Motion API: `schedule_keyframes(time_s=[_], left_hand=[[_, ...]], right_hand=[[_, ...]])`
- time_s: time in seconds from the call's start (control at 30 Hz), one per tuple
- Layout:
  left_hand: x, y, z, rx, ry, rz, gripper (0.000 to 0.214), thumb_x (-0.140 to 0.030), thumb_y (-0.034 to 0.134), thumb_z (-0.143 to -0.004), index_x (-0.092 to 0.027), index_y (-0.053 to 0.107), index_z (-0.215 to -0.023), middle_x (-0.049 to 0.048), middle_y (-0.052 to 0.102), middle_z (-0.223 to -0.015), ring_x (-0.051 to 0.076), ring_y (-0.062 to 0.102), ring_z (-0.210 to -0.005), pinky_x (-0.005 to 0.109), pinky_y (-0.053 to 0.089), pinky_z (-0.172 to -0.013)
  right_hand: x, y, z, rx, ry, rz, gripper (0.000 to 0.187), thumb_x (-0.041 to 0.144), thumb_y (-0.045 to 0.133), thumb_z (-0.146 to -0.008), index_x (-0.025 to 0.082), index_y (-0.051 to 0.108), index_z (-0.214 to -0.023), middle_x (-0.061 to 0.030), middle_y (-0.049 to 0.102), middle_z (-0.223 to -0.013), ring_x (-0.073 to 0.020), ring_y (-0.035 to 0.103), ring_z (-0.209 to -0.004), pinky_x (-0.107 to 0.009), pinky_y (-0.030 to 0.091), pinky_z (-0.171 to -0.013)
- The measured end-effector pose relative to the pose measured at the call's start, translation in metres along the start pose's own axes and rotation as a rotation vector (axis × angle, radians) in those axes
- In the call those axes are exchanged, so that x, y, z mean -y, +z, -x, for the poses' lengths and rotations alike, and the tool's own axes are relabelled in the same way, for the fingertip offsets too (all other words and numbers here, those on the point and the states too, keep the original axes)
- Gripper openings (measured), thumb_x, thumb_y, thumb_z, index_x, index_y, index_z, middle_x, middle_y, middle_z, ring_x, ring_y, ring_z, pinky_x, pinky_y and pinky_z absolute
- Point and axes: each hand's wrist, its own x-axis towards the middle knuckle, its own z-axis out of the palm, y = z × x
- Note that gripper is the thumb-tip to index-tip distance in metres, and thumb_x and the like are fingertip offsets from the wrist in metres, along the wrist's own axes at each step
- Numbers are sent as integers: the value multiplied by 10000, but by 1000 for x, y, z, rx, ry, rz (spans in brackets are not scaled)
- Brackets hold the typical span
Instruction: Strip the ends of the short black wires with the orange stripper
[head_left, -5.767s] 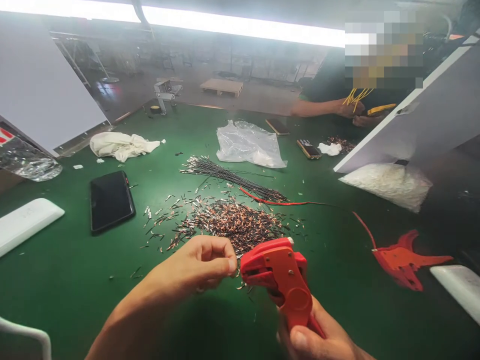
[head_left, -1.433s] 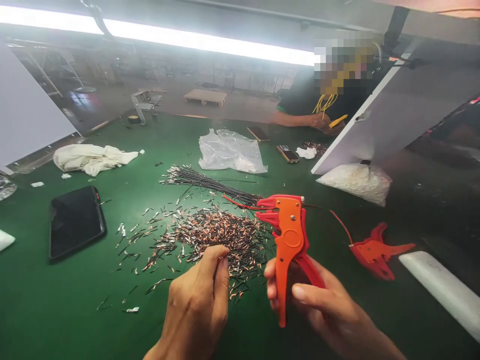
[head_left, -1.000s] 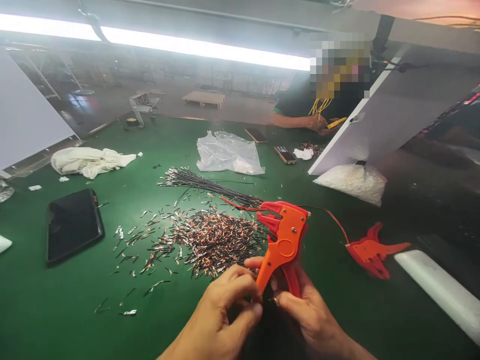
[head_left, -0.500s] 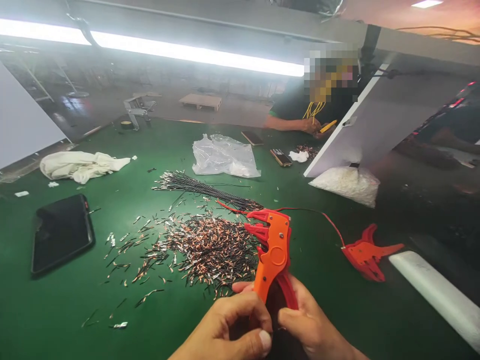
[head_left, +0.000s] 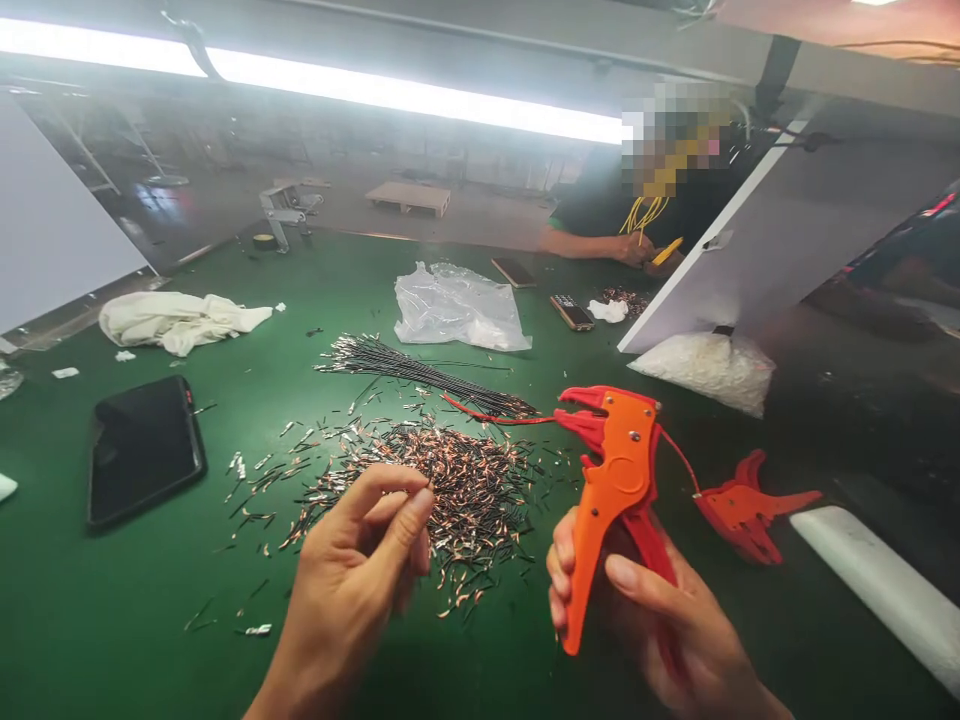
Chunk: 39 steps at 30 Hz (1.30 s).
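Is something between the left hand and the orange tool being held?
Nothing visible blocks the top of the orange tool from the left hand; the right hand wraps only its handle. Wire scraps lie on the table.

The bench carries one bundle of black wires, one heap of cut ends (far too many pieces to count), one large black phone, one keypad phone and one large white cloth. There are two wire strippers, at least two plastic bags, two upright panels, two hands, left hand and right hand, and one co-worker.
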Motion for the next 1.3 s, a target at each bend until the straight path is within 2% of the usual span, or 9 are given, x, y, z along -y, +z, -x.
schedule_keyframes(time_s=[0.13, 0.2, 0.3, 0.4, 0.5, 0.67, 0.77, 0.9, 1.3], left_hand=[[5, -1, -3, -184, 187, -187, 100, -310, 612, -881, -220, 638, -915, -37, 611, -698, 97, 572, -644, 181, 442, -576], [12, -3, -5, -214, 253, -278, 110, -305, 579, -901, -222, 635, -944, -12, 660, -795, 115, 634, -739, 193, 494, -643], [20, -5, -4, -227, 349, -389, 103, -275, 553, -937, -231, 626, -994, -30, 649, -757, 96, 621, -660, 177, 493, -600], [23, -5, 2, -188, 492, -479, 140, -208, 543, -955, -252, 623, -1062, -75, 605, -656, 68, 537, -508, 152, 437, -493], [23, -1, 9, -114, 631, -547, 146, -136, 554, -937, -235, 620, -1022, -80, 629, -656, 55, 545, -464, 144, 435, -469], [24, 7, 11, -74, 760, -625, 161, -72, 577, -910, -213, 611, -979, -47, 681, -754, 73, 640, -602, 151, 496, -589], [25, 10, 9, -25, 776, -601, 176, -47, 581, -903, -207, 615, -968, -26, 682, -798, 95, 656, -692, 181, 516, -666], [28, 13, 10, 41, 753, -588, 175, -40, 567, -905, -208, 610, -930, -13, 681, -797, 117, 640, -693, 215, 509, -653], [29, 14, 12, 108, 800, -584, 251, 14, 549, -890, -213, 618, -973, 1, 665, -833, 122, 639, -746, 208, 507, -682]], right_hand=[[-9, 2, -2, 117, 91, -20, 273, 344, 750, -832, 244, 681, -1077, -29, 630, -983, -181, 607, -817, -318, 510, -720], [-19, 5, -2, 156, 152, -84, 314, 314, 781, -805, 228, 680, -1089, -23, 617, -981, -157, 592, -834, -292, 491, -749], [-32, 7, -2, 225, 211, -215, 456, 211, 807, -764, 252, 639, -1185, -9, 624, -999, -149, 599, -911, -290, 483, -808], [-38, 9, -3, 322, 269, -292, 540, 128, 781, -730, 257, 597, -1221, -16, 671, -1003, -187, 660, -946, -311, 494, -784], [-37, 10, -4, 373, 326, -354, 467, 139, 724, -732, 206, 598, -1177, -30, 713, -865, -191, 714, -779, -293, 488, -682], [-37, 12, -2, 346, 441, -464, 382, 301, 686, -756, 173, 594, -1105, -15, 697, -700, -145, 660, -567, -258, 466, -582], [-37, 14, 0, 356, 464, -458, 393, 348, 698, -714, 172, 615, -1055, -8, 694, -653, -123, 612, -520, -226, 432, -544], [-36, 16, 3, 338, 471, -454, 419, 335, 733, -655, 164, 653, -1030, -20, 709, -646, -117, 583, -527, -235, 440, -587], [-32, 16, 10, 355, 474, -428, 373, 283, 785, -652, 120, 710, -979, -25, 684, -655, -112, 589, -569, -229, 446, -616]])
